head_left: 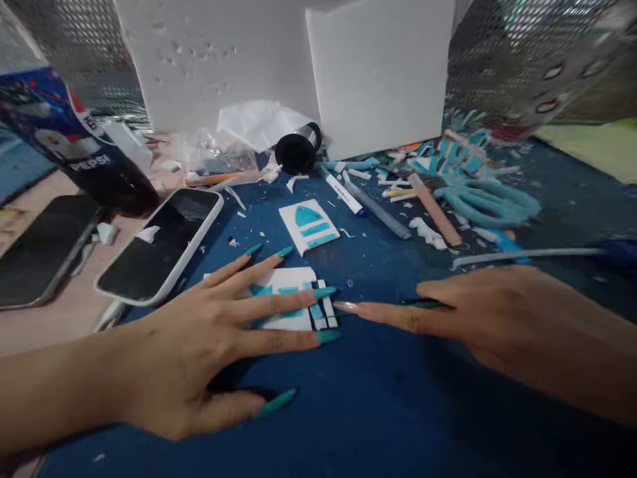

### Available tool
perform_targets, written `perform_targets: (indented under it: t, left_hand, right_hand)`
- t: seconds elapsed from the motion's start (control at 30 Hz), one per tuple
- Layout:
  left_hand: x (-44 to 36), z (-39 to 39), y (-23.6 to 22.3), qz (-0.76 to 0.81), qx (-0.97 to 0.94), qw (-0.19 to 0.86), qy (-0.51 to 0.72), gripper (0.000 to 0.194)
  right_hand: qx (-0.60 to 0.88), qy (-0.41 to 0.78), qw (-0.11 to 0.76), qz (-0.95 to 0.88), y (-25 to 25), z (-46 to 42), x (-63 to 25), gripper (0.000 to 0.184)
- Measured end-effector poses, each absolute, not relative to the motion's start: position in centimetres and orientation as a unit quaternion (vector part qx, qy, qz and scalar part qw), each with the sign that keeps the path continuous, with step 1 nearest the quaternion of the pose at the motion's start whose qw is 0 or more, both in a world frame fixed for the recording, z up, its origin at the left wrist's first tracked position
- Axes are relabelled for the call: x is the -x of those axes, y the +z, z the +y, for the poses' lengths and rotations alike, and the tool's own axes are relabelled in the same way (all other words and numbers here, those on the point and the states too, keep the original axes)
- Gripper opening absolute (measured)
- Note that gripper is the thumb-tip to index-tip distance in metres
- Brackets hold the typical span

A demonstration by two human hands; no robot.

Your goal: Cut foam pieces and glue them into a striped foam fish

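One left hand (pixel 209 345), fingers spread, lies palm-down over a blue-striped white sheet (pixel 291 322). From 3 o'clock, the right hand (pixel 478 312) extends its index finger beside the sheet's edge; whether its other fingers grip anything is unclear. Beyond, at 12 o'clock: a smaller blue-and-white piece (pixel 309 228); at 10 o'clock, a Pepsi bottle (pixel 79 146).

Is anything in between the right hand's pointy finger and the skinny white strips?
Nothing visible: only a little blue surface shows between the right hand and the nearest strip. The left hand has a fingertip over that strip.
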State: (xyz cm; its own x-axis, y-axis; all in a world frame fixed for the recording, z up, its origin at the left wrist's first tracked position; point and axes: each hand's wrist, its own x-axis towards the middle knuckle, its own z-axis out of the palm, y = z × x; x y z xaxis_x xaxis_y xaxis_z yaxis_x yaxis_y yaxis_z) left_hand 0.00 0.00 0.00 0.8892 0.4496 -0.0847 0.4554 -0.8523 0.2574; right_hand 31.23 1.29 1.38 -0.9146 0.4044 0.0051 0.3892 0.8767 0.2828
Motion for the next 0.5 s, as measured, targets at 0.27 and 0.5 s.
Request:
perform_targets:
  t: [0.27, 0.5]
  left_hand:
    - [0.3, -0.3, -0.19, 0.218, -0.967, 0.129, 0.015, 0.063]
    - [0.51, -0.37, -0.54, 0.225, -0.968, 0.11, 0.004, 0.065]
  right_hand:
    - [-0.214, 0.133, 0.049, 0.967, 1.44, 1.25, -31.22, 0.09]
    - [-0.216, 0.121, 0.055, 0.967, 1.39, 1.63, -31.62, 0.09]
